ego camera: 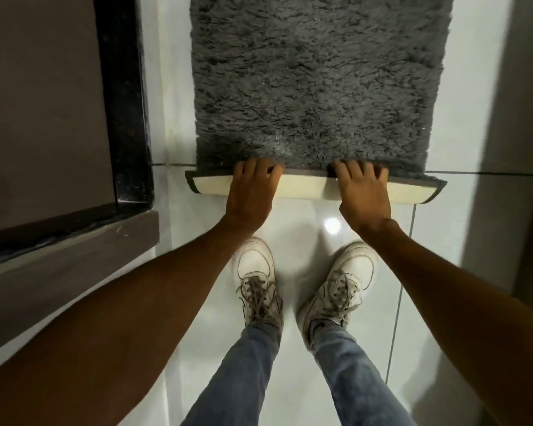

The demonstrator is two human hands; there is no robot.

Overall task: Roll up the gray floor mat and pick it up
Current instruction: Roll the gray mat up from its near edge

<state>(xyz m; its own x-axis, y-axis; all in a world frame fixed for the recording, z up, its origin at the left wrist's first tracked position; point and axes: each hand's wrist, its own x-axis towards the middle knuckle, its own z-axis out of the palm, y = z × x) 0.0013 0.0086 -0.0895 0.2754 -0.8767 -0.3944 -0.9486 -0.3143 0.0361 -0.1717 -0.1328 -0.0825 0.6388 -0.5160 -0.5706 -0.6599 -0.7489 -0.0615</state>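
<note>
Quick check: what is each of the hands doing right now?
Left hand: closed on the gray floor mat, at its folded near edge.
Right hand: closed on the same edge.

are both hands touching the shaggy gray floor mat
Touching: head view shows left hand and right hand gripping the gray floor mat's folded near edge.

No readable text, labels, brands or numbers anywhere in view.

Shaggy dark-gray floor mat [317,81] with cream underside, on glossy white tile floor [302,222]; white sneakers [254,272], blue jeans [243,373].
</note>
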